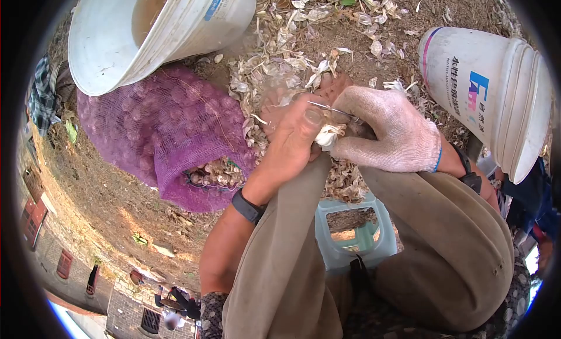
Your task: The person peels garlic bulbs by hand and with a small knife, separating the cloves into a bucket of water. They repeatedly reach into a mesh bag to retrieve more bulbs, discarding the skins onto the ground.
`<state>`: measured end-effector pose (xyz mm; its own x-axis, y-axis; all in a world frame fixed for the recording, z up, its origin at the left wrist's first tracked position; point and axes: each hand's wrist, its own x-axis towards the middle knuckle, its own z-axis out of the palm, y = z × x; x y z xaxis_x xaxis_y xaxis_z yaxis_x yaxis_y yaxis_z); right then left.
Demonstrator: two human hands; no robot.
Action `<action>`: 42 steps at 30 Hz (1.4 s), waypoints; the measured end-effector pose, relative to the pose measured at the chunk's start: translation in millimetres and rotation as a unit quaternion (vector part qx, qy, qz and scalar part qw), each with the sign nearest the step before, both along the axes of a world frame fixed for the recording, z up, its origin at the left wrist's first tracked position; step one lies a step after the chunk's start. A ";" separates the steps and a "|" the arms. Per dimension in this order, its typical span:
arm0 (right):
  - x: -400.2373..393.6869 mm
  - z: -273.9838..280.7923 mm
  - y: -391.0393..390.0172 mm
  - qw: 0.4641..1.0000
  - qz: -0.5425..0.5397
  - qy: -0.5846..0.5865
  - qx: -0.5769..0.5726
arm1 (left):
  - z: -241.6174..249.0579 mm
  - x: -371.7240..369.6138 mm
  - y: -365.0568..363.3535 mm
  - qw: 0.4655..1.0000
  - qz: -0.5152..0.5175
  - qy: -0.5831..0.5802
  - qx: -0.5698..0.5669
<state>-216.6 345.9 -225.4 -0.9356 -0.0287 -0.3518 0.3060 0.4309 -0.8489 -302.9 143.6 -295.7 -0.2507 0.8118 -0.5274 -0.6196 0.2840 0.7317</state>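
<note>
The garlic bulb (327, 136) is sitting between both hands, above the knees. The bare left hand (298, 134) is closing its grip around it, while the gloved right hand (388, 131) is pressing a thin metal blade (330, 110) against it. A purple mesh sack (169, 134) and white buckets (146, 29) are lying on the ground among dry skins (292, 58).
</note>
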 end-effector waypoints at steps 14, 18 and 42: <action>10.7 -18.9 3.0 0.960 -0.158 -0.108 -0.204 | 5.6 -3.2 -4.1 0.976 -0.078 0.199 0.046; 11.2 -8.8 7.1 0.926 -0.174 -0.212 -0.260 | 9.5 -6.6 -3.1 0.953 -0.128 0.270 0.053; 21.5 -11.6 10.4 0.890 -0.099 -0.244 -0.373 | 16.9 -17.3 -12.1 0.957 -0.198 0.136 0.164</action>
<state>-195.1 356.3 -237.0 -0.6891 -0.2763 -0.6699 0.7241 -0.2990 -0.6215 -320.2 131.5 -278.8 0.0199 0.9821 -0.1871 -0.2850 0.1849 0.9405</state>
